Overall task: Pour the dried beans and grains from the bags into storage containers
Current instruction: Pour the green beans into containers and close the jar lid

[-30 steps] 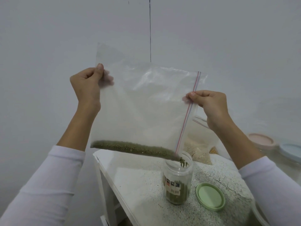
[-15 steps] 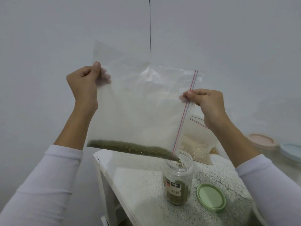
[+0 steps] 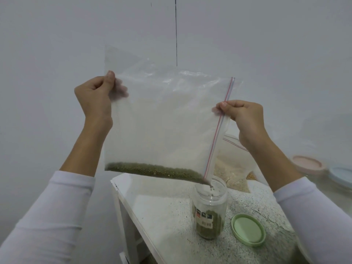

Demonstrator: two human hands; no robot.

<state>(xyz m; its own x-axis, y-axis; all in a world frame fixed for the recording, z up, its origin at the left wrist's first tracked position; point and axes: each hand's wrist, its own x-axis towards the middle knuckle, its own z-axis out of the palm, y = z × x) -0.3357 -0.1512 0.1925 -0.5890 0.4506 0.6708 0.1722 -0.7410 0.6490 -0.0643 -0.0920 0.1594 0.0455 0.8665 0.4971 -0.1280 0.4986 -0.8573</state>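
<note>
Now the left hand [image 3: 95, 96] and right hand [image 3: 242, 115] each pinch the zip bag [image 3: 162, 121], its low corner over the open jar [image 3: 210, 208] on the bench [image 3: 167, 210]. The jar looks under half full of green beans [image 3: 152, 169]; a strip remains in the bag. Behind the jar, a grain bag [image 3: 234, 168] sits unpoured.

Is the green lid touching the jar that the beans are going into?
Apart. The head view shows the green lid lying flat on the table to the right of the jar, with a strip of speckled tabletop between them.

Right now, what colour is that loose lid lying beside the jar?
Pale green; the lid lies flat on the speckled table, seen in the head view.
</note>
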